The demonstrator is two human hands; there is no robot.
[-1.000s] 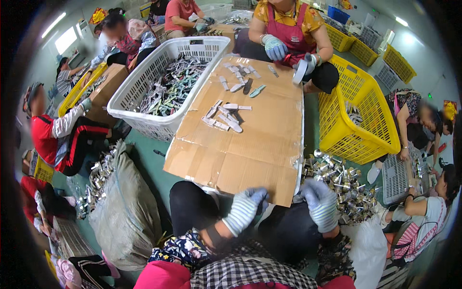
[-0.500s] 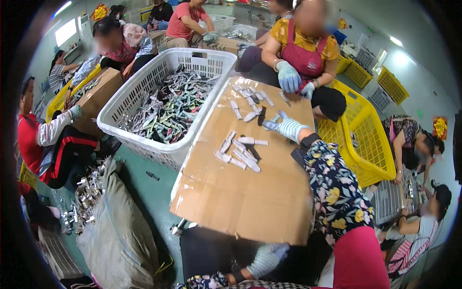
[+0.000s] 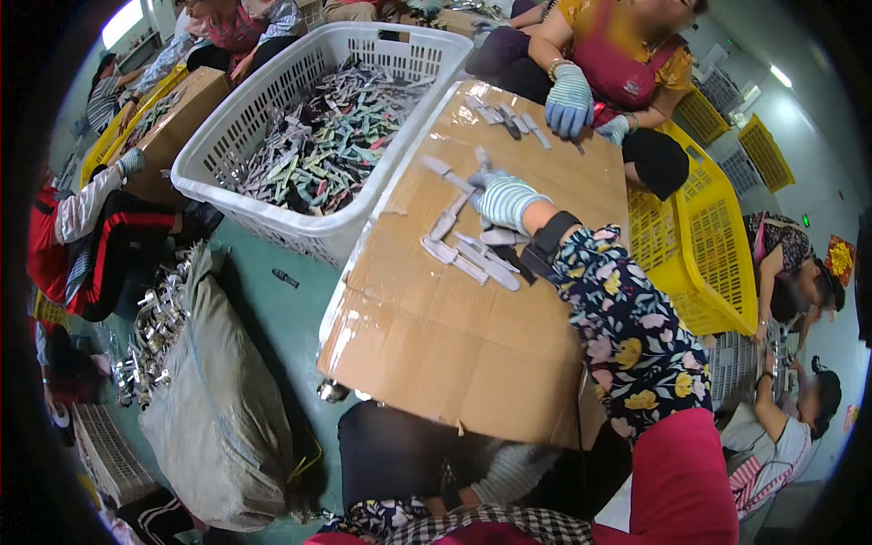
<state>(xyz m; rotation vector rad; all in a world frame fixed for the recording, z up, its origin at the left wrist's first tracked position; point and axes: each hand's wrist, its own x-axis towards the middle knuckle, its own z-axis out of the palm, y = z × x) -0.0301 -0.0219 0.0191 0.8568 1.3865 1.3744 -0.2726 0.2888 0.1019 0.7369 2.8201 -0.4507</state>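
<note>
My right hand [image 3: 507, 202], in a striped knit glove, reaches over a cardboard sheet [image 3: 436, 363] from the right. Its fingers are curled and pressed on a small, flat grey plastic piece [image 3: 445, 171], whose blurred end sticks out to the left. More pieces of this kind [image 3: 486, 263] lie loosely grouped by the wrist, partly hidden under the palm. My left hand [image 3: 516, 470], gloved alike, rests low over my lap below the cardboard's near edge. Blur and shadow hide its fingers.
A white basket [image 3: 227, 204] full of similar coloured pieces stands left of the cardboard. Opposite, a co-worker's gloved hand [image 3: 570, 102] is beside other grey pieces [image 3: 513, 123]. Yellow crates [image 3: 704, 245] stand at right. A big sack [image 3: 218, 391] and metal parts [image 3: 154, 341] lie at left.
My right hand has swept left and nearer over the cardboard, from the black piece to the grey ones, and a grey piece has turned. The view has tilted down; my left hand remains low.
</note>
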